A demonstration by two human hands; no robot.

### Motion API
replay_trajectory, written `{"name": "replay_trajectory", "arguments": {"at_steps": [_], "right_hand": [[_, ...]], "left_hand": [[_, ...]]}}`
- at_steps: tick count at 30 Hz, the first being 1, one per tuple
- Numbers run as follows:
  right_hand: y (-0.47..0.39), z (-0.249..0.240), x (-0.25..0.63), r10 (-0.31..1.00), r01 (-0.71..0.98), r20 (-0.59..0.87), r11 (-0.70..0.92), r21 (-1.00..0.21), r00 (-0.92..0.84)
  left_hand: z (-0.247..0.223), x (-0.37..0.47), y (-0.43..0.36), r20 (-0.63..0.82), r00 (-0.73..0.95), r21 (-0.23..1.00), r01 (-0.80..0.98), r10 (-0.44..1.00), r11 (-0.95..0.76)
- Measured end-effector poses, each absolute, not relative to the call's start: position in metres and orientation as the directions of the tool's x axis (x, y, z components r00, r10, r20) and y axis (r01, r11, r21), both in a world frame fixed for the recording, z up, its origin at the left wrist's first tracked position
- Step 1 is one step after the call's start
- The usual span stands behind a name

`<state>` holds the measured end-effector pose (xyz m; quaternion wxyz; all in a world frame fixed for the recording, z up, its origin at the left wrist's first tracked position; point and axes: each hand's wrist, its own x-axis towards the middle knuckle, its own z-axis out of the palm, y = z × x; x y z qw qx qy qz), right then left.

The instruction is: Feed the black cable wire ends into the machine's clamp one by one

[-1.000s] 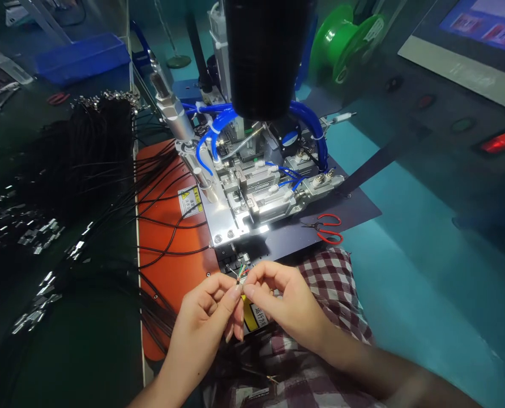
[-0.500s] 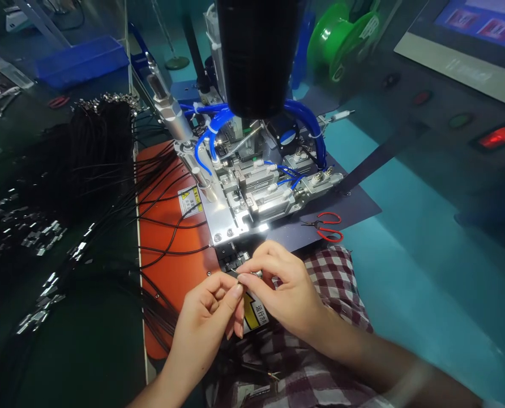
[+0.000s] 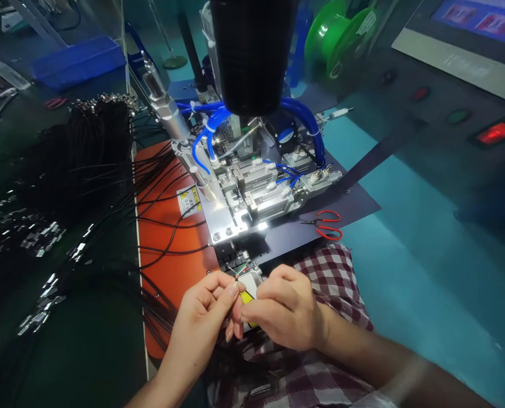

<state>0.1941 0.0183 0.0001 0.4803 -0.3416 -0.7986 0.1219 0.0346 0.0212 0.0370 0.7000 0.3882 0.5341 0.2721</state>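
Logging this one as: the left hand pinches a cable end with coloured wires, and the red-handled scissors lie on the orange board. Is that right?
Not quite: the scissors' place is wrong. The head view shows the red-handled scissors on the dark grey plate. The left hand does pinch a cable end with coloured wires.

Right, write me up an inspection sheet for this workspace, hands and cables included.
Surface: orange board at the left, dark plate at the right, metal machine between.
Job's things: a thin cable end with loose coloured wires, green and red among them.
Clutter: red-handled cutters lying on the dark plate.
Hands: left hand pinches the cable end; right hand is beside it, fingers curled, any hold unclear.
Cables: black cables cross the orange board; a dense black bundle lies further left.
Surroundings: green spool, blue bin, screen, lit red switch.
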Motion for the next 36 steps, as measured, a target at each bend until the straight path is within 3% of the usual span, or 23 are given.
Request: {"name": "replay_trajectory", "arguments": {"at_steps": [2,6,9,15,22,26,29,33,36], "right_hand": [[0.017,0.003,0.195,0.704,0.370,0.656,0.705,-0.604,-0.272],[0.020,0.007,0.197,0.918,0.290,0.384,0.395,-0.872,-0.094],[0.024,0.008,0.196,0.976,0.224,0.215,0.215,-0.951,-0.025],[0.030,0.015,0.180,0.996,0.109,-0.063,-0.056,-0.992,-0.061],[0.033,0.023,0.175,0.953,-0.254,-0.244,-0.285,-0.924,-0.182],[0.032,0.023,0.173,0.968,-0.203,-0.216,-0.239,-0.950,-0.129],[0.029,0.022,0.173,0.999,0.052,-0.025,-0.024,-0.998,-0.034],[0.024,0.020,0.180,0.938,0.431,0.325,0.344,-0.834,-0.120],[0.020,0.020,0.188,0.874,0.478,0.427,0.485,-0.732,-0.233]], "left_hand": [[0.036,0.034,0.022,-0.533,0.288,0.830,-0.005,0.795,0.558],[0.037,0.033,0.023,-0.528,0.290,0.829,-0.029,0.798,0.559],[0.038,0.034,0.024,-0.537,0.287,0.820,-0.043,0.793,0.571],[0.038,0.034,0.025,-0.550,0.292,0.816,-0.011,0.782,0.578],[0.043,0.035,0.022,-0.540,0.302,0.799,-0.109,0.785,0.591],[0.044,0.037,0.020,-0.545,0.324,0.765,-0.185,0.773,0.617],[0.043,0.039,0.019,-0.557,0.323,0.742,-0.220,0.765,0.633],[0.043,0.040,0.019,-0.568,0.290,0.734,-0.245,0.770,0.634],[0.042,0.040,0.020,-0.572,0.250,0.743,-0.245,0.781,0.623]]}}
